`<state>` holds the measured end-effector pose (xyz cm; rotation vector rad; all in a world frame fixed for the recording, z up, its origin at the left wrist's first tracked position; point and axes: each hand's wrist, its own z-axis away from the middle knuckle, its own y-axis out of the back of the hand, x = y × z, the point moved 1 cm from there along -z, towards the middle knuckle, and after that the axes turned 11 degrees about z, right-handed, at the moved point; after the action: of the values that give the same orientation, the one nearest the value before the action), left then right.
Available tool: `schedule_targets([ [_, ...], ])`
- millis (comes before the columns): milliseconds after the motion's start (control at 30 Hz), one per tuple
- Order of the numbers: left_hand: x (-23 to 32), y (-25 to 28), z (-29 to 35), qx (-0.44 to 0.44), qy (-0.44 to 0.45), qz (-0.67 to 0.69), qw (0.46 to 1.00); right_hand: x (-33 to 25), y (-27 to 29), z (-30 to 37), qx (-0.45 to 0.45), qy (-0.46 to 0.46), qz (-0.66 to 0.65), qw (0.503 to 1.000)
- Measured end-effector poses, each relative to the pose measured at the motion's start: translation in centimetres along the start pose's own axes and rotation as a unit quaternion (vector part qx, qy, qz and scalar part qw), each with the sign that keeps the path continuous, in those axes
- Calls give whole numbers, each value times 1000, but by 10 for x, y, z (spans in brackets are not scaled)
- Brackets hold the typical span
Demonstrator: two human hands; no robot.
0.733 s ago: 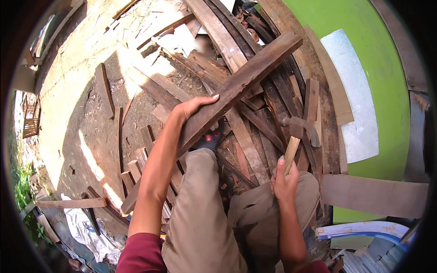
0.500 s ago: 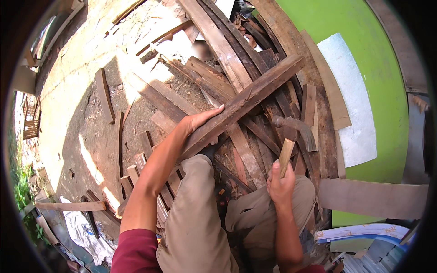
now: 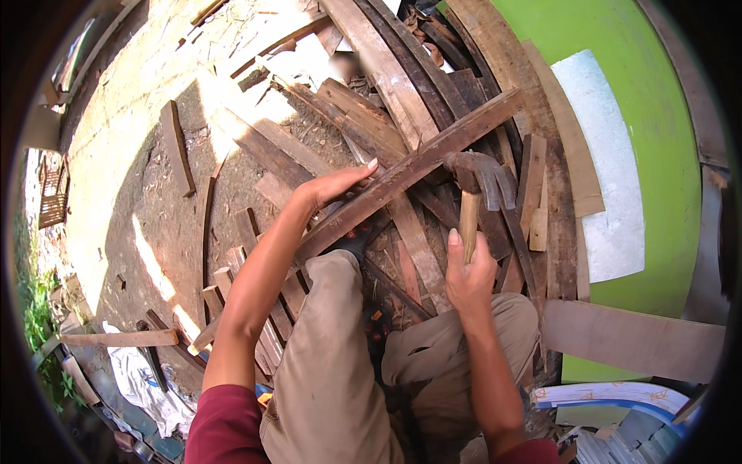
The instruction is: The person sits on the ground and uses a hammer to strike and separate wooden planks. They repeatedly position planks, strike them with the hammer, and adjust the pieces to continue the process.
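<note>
Across the heaped boards (image 3: 386,71), the plank (image 3: 407,174) slants in one piece, left hand (image 3: 334,185) against it, grip too hidden to tell, right hand (image 3: 472,277) clasping the hammer (image 3: 481,172) near it, so work looks unfinished, how much remains unclear.

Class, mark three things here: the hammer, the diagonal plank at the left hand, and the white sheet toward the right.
Hammer (image 3: 469,211): head view, on the wooden handle just below the metal head.
Diagonal plank (image 3: 416,167): head view, near the middle of its length.
White sheet (image 3: 607,166): head view, middle of its surface.
</note>
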<state>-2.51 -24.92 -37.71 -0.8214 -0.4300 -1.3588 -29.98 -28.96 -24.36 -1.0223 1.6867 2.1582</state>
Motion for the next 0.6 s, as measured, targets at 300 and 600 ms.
schedule_targets([
  [300, 10, -60, 19, 254, -107, -215, 937, -30, -16, -24, 8, 75, -22, 997],
  [600, 14, -66, 21, 261, -89, -234, 932, -44, -6, -37, -12, 56, 15, 998],
])
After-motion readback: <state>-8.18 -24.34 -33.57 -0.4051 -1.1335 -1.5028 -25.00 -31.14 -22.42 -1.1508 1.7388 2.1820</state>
